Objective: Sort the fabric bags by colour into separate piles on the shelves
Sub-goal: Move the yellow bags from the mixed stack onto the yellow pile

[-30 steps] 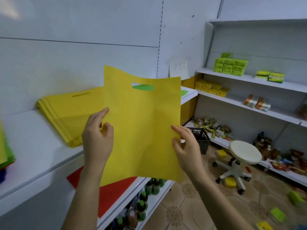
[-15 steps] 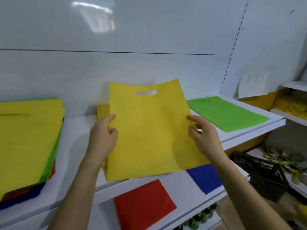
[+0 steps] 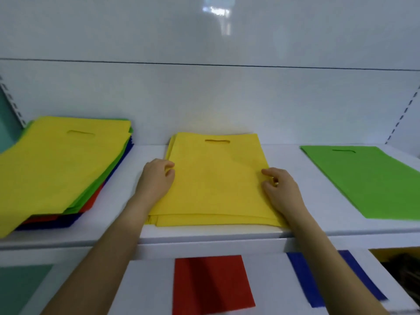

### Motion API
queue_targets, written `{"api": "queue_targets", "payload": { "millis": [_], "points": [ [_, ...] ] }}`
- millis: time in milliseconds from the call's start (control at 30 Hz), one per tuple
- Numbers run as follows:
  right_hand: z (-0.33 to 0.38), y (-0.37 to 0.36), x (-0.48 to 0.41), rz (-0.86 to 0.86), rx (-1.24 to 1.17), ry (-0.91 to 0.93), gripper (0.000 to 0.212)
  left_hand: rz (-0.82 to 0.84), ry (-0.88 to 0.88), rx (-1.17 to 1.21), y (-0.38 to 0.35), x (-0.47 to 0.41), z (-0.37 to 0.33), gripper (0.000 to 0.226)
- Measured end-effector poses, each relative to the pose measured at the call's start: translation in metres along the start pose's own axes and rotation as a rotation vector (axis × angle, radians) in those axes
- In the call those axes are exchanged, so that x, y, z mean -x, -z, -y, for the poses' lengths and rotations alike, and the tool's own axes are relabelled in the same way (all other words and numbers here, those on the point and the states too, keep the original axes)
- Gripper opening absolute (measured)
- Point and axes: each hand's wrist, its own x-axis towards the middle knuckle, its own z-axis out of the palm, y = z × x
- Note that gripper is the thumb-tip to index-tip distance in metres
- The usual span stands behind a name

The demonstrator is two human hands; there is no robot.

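Observation:
A yellow fabric bag [image 3: 216, 178] lies flat on top of a pile of yellow bags in the middle of the upper shelf [image 3: 204, 238], handle slot toward the wall. My left hand [image 3: 156, 178] pinches its left edge with curled fingers. My right hand [image 3: 279, 188] pinches its right edge, and yellow fabric shows between the fingers. A mixed stack [image 3: 56, 167] with a yellow bag on top and green, red and blue bags beneath sits at the left of the same shelf. A green bag [image 3: 368, 178] lies at the right.
On the lower shelf [image 3: 150, 280] lie a red bag [image 3: 211, 283] and a blue bag [image 3: 302, 278], the latter partly behind my right forearm. A white back wall closes off the shelves. A dark basket shows at the far lower right.
Both hands have carried the yellow bag from mid-air down onto the yellow pile, where it now lies flat. My view has turned left toward the shelf.

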Motion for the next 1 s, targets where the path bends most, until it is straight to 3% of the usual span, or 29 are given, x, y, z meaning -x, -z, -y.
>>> {"api": "queue_targets", "payload": {
  "millis": [333,533,667,800,1000],
  "points": [
    [-0.004,0.006,0.004,0.034,-0.102,-0.007,0.032,0.116,0.146,0.222,0.008,0.015,0.001,0.038],
    [-0.003,0.010,0.007,0.040,-0.191,-0.044,0.031,0.068,0.166,0.338,0.008,0.019,0.000,0.036],
    [-0.006,0.023,0.005,0.033,-0.315,-0.092,0.026,-0.093,0.165,0.451,0.018,0.030,-0.012,0.031],
    [0.013,0.041,0.001,-0.067,-0.304,0.066,0.024,-0.217,0.072,0.477,0.043,0.056,-0.013,0.026],
    [0.088,0.000,0.037,0.184,-0.441,0.292,0.017,-0.399,0.031,0.449,0.089,0.105,0.012,0.021]
  ]
}}
